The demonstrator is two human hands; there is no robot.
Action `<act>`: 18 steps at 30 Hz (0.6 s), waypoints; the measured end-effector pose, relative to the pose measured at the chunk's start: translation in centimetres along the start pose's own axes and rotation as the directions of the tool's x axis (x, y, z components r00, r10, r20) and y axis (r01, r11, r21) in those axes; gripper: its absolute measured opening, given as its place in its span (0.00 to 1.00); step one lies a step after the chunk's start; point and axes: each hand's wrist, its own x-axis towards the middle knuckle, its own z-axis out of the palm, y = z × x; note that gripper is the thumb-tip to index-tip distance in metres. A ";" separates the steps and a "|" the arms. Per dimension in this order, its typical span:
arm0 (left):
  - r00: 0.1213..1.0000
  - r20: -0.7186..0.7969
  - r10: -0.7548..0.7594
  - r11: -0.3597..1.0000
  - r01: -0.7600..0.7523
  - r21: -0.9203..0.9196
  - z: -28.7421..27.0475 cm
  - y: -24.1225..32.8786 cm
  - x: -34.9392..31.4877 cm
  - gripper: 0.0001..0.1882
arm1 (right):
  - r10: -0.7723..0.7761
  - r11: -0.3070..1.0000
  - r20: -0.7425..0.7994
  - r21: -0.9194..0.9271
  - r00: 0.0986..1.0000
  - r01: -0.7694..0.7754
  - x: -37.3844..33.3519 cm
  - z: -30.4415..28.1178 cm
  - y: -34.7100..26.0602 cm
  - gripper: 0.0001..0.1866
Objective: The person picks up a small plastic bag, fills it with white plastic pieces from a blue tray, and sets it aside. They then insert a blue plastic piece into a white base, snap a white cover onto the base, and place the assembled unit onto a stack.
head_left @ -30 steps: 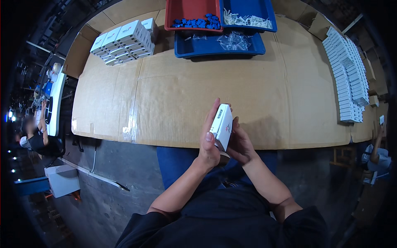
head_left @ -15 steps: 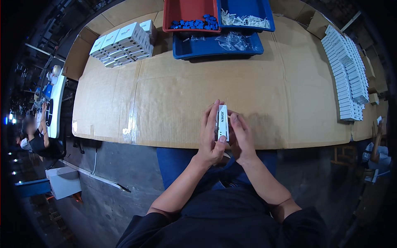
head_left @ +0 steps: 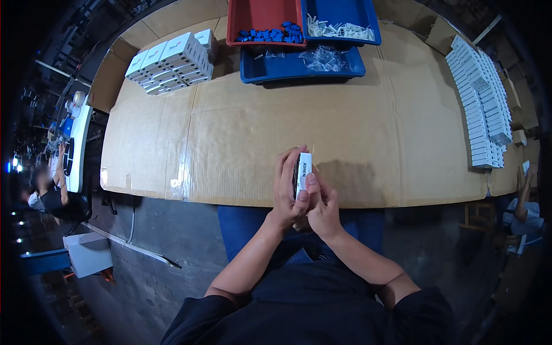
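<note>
Gripping white box in left hand, curled closely, and in right hand, with thumb against its printed side.

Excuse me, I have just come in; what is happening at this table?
A person holds a slim white box-shaped piece between the left grip and the right grip, at the near edge of the cardboard-covered table. A stack of white boxes stands at left, another stack at right. Toward the far side are a red tray of small blue parts and two blue trays.
</note>
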 end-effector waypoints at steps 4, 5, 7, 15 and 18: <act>0.996 -0.077 0.034 0.999 -0.033 0.007 0.4 -0.4 -0.5 0.44 | -0.017 0.990 -0.042 -0.140 0.999 0.011 -1.0 0.3 -0.5 0.26; 0.996 -0.078 0.034 0.999 -0.033 0.006 0.4 -0.4 -0.5 0.44 | -0.016 0.990 -0.041 -0.141 0.999 0.010 -1.0 0.3 -0.4 0.26; 0.996 -0.085 0.013 1.000 -0.013 0.002 0.4 -0.1 -0.5 0.43 | -0.057 0.987 -0.022 -0.149 0.998 0.054 -0.9 0.1 -0.2 0.24; 0.996 -0.062 -0.071 0.996 0.068 -0.049 0.5 -0.3 -0.4 0.44 | 0.026 0.980 -0.031 -0.197 0.999 -0.032 -0.1 -0.4 -0.3 0.25; 0.992 0.022 -0.124 0.988 0.125 -0.087 0.7 -0.4 -0.1 0.50 | 0.095 0.978 0.018 -0.190 0.995 -0.090 1.8 -1.6 -0.9 0.26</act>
